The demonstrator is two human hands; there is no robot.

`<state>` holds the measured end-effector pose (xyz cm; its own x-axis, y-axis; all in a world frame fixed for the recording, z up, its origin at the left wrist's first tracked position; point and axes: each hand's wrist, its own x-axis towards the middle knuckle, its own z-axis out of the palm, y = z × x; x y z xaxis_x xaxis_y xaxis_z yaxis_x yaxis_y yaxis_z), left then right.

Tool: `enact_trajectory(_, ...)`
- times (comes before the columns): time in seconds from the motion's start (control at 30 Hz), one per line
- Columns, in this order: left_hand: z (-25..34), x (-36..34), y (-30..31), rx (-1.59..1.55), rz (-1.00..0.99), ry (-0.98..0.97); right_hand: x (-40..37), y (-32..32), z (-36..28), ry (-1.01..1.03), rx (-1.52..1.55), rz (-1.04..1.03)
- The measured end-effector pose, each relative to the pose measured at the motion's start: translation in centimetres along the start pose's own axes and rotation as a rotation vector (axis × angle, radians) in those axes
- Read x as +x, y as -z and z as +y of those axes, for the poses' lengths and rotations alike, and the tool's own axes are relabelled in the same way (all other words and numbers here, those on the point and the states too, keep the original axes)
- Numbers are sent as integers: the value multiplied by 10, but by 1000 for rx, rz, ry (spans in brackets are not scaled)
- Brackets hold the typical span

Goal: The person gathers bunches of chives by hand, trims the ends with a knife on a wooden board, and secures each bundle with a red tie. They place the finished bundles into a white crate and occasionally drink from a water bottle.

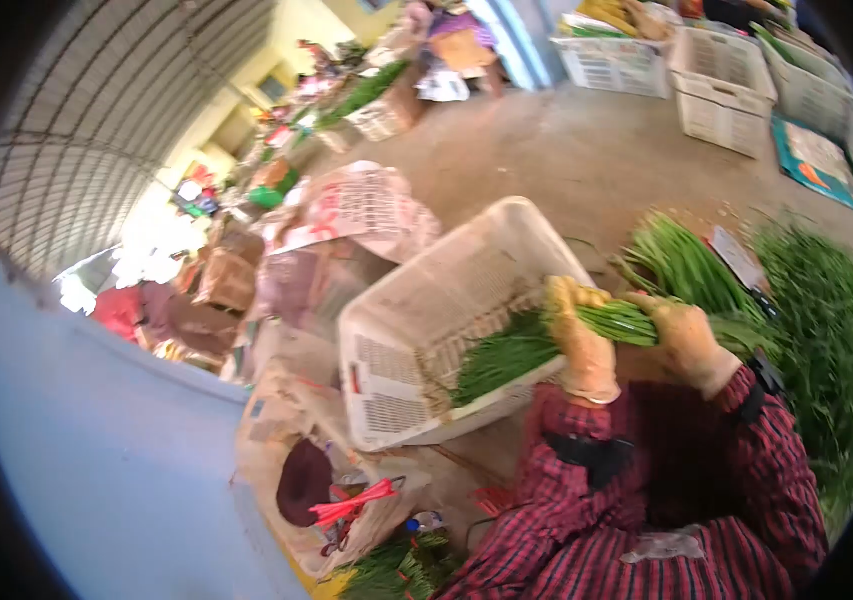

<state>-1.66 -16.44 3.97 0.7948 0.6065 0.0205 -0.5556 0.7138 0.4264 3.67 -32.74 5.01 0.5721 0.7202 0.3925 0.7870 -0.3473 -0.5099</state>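
Note:
Both hands wear pale, stained gloves. My left hand (583, 345) is closed around a bunch of green chives (620, 322), held above the near right rim of a white plastic basket (375, 405). My right hand (692, 345) grips the same bunch from the other side, a short way to the right. More chives (507, 358) lie inside the basket. Just beyond my right hand rests a thick heap of chives (682, 262) on the floor. Part of the held bunch is hidden behind my fingers.
A large loose pile of greens (822, 330) spreads along the right. White crates (727, 115) stand at the back right near a teal-edged bag (822, 165). An open sack with red ties (355, 502) sits by the blue wall (117, 440). Stuffed sacks (367, 205) lie beyond the basket.

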Motion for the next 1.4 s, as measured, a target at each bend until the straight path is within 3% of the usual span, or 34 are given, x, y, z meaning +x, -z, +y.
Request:
enact_trajectory(0.03,-1,0,1,199,44,-80,-1,1,1,37,28,35)
enact_trajectory(0.07,1,-2,0,396,75,-127,-2,-8,12,-60,-3,-47)
enact_trajectory(0.13,4,0,-3,456,94,-38,0,-14,25,-29,-4,-28)
enact_trajectory(0.2,11,-1,-15,213,74,-39,5,9,32,21,-45,35)
enact_trajectory(0.27,6,9,21,254,-229,-390,8,47,45,-259,36,-5)
enact_trajectory(0.3,6,9,24,240,-232,-369,8,63,57,-356,84,8)
enact_trajectory(0.37,4,12,24,396,-118,-212,13,85,104,-356,108,152)
enact_trajectory(0.4,-8,11,19,393,-121,-199,17,110,99,-482,48,99)
enact_trajectory(0.53,-81,-3,33,597,-225,280,26,91,166,-630,-116,16)
enact_trajectory(0.6,-132,2,70,474,-72,440,29,65,198,-614,-210,19)
enact_trajectory(0.67,-168,7,91,568,111,537,33,50,216,-707,-187,-122)
enact_trajectory(0.77,-198,20,107,744,183,541,43,18,237,-735,-169,-108)
enact_trajectory(0.87,-207,15,117,773,177,580,35,-15,244,-647,-546,-169)
enact_trajectory(0.93,-218,26,119,744,123,571,38,-19,254,-668,-553,-265)
enact_trajectory(1.0,-227,30,124,615,86,572,32,-30,271,-574,-573,-69)
enact_trajectory(1.13,-239,37,98,645,-26,597,38,-36,264,-625,-382,-75)
enact_trajectory(1.17,-244,40,96,621,22,615,47,-24,241,-694,-326,-219)
enact_trajectory(1.27,-251,39,100,616,33,649,40,-49,239,-687,-475,-258)
enact_trajectory(1.3,-249,39,103,604,-76,582,39,-53,242,-685,-471,-263)
enact_trajectory(1.4,-230,39,120,665,-108,549,34,-55,250,-686,-507,-229)
